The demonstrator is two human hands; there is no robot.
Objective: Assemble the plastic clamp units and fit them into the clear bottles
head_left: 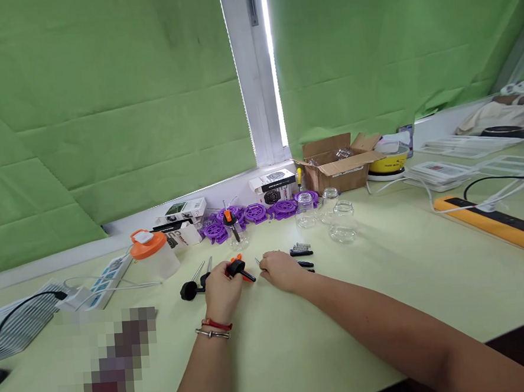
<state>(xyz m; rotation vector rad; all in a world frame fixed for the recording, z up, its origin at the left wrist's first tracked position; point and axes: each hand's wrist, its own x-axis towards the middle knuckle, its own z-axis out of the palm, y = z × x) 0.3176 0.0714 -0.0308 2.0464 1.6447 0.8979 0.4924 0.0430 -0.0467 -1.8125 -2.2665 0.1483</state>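
Note:
My left hand (222, 287) is closed on a black cap with a stem (237, 268), which points to the right. Orange parts (248, 274) show just behind that cap. To the right, my right hand (281, 269) is closed, with a thin metallic piece (259, 262) at its fingertips. Black caps with metal rods (189, 290) lie left of my left hand. Beyond my right hand are springs (301, 247) and black tubes (301, 253). A glass jar (238, 240) with a black and orange top stands behind my hands.
Three glass jars (342, 223) stand at the back right, near an open cardboard box (344, 170). Purple parts (255, 213) and small boxes line the window. An orange-lidded cup (152, 253) and a power strip (110, 282) are left; an orange-black bar (494, 220) is right.

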